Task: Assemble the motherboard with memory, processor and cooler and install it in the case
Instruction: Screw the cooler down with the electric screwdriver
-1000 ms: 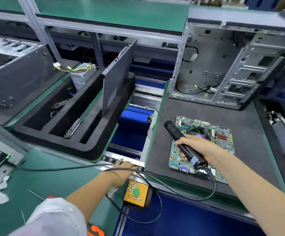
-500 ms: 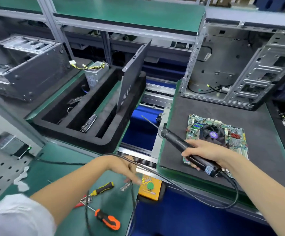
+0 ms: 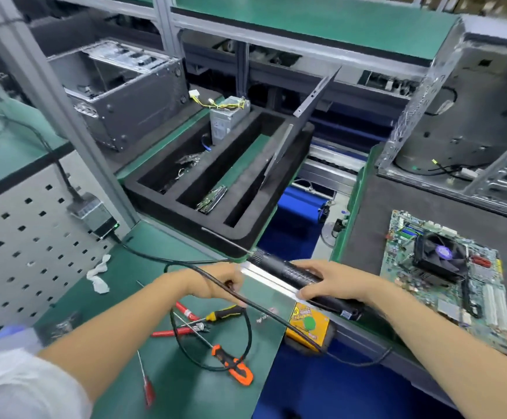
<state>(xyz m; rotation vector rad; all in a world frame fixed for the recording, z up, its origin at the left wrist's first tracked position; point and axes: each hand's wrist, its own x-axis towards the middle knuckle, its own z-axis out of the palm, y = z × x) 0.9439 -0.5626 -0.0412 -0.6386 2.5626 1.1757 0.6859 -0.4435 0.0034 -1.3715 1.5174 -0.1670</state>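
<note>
The green motherboard (image 3: 485, 294) lies flat on the dark mat (image 3: 397, 207) at the right, with a black fan cooler (image 3: 439, 255) mounted on it. Behind it stands the open metal case (image 3: 470, 116). My right hand (image 3: 333, 282) grips a black electric screwdriver (image 3: 285, 269), held level over the bench's metal edge, left of the board, its long bit pointing left. My left hand (image 3: 215, 285) is beside it on the green bench, fingers pinching the screwdriver's black cable (image 3: 246, 300).
Loose tools lie on the green bench (image 3: 125, 282): an orange-handled screwdriver (image 3: 234, 364), red pliers (image 3: 182, 322), a yellow-black screwdriver (image 3: 225, 314). A yellow button box (image 3: 308, 325) hangs at the edge. A black foam tray (image 3: 215, 192) with parts and a second case (image 3: 125, 95) stand behind.
My right hand has carried the screwdriver left, off the motherboard to the bench edge. My left hand has risen from the bench and taken the cable. The view has swung left.
</note>
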